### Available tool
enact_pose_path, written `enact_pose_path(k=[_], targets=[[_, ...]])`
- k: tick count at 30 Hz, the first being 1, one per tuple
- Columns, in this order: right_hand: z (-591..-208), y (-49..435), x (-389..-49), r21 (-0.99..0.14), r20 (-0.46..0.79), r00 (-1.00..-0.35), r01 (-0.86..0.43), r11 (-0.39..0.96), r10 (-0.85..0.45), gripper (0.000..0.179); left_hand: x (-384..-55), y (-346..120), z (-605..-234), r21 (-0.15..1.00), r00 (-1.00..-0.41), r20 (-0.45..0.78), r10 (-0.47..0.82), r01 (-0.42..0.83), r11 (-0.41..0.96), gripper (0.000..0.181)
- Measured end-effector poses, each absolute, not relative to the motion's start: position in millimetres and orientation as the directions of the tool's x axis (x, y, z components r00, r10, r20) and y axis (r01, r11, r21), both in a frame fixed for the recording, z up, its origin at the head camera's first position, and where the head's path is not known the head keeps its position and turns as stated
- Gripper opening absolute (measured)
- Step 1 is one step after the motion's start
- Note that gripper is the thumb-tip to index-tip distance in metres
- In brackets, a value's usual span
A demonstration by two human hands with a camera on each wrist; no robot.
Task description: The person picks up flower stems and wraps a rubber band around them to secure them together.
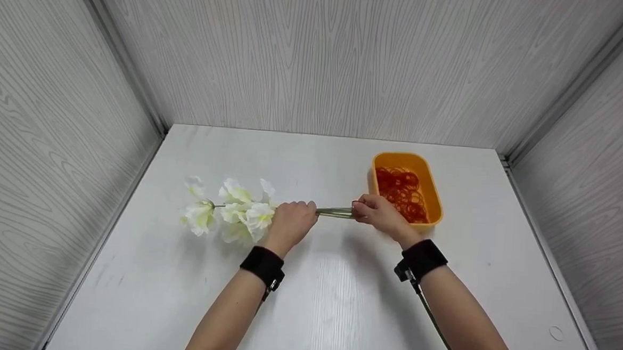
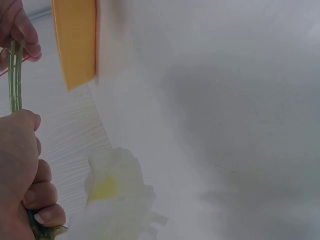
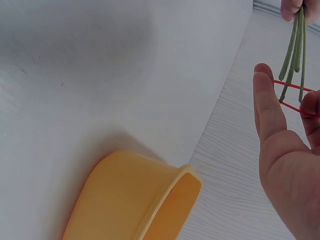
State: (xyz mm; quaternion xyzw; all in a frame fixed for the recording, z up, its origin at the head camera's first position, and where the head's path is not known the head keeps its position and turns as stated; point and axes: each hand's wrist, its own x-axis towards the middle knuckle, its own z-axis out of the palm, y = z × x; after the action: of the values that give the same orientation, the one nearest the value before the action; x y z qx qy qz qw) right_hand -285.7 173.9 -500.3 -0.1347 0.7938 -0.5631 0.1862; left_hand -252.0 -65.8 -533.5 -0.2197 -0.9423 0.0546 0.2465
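Note:
In the head view, my left hand (image 1: 292,223) grips a bunch of white flowers (image 1: 259,215) with yellow-green centres, its fingers curled round the stems just below the blooms. The green stems (image 1: 334,212) run right, toward my right hand (image 1: 381,215). A red rubber band (image 3: 290,106) is stretched between the fingers and thumb of that hand, as the right wrist view shows. The cut stem ends reach into its loop. Blooms spread to the left of my left fist, and a white petal cluster (image 2: 117,185) hangs beside it in the left wrist view.
An orange plastic box (image 1: 434,195) holding many red rubber bands (image 1: 400,193) stands just behind my right hand and wrist. Beneath everything is a white tabletop (image 1: 304,313), with wood-grain panels at the back and both sides. A thin ring (image 1: 556,333) lies near the right edge.

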Motion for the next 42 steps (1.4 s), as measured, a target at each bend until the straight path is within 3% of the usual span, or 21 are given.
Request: enact_pose_path(k=[8,23,32,42], targets=[[-501.6,172.5,-278.5,-0.927,-0.127,-0.871,-0.066,0.37,-0.474,0.027,-251.0,-64.7,-534.8,-0.158,-0.797,0.44,0.413,0.383,0.91,0.039],[-505.9,176.2,-274.8,-0.971,-0.079,-0.852,-0.05,0.232,-0.517,0.027,-248.9,-60.4,-534.2,-0.11,-0.841,0.449,0.302,0.284,0.953,0.035],[-507.7,185.1,-275.3,-0.995,-0.098,-0.884,0.094,0.031,-0.458,0.032,-249.5,-58.1,-533.5,-0.115,-0.821,0.473,0.318,0.301,0.947,0.035],[-509.0,162.1,-271.4,-0.966,-0.072,-0.885,-0.052,0.252,-0.46,0.025,-250.2,-53.1,-537.1,-0.144,-0.821,0.454,0.346,0.316,0.938,0.035]])
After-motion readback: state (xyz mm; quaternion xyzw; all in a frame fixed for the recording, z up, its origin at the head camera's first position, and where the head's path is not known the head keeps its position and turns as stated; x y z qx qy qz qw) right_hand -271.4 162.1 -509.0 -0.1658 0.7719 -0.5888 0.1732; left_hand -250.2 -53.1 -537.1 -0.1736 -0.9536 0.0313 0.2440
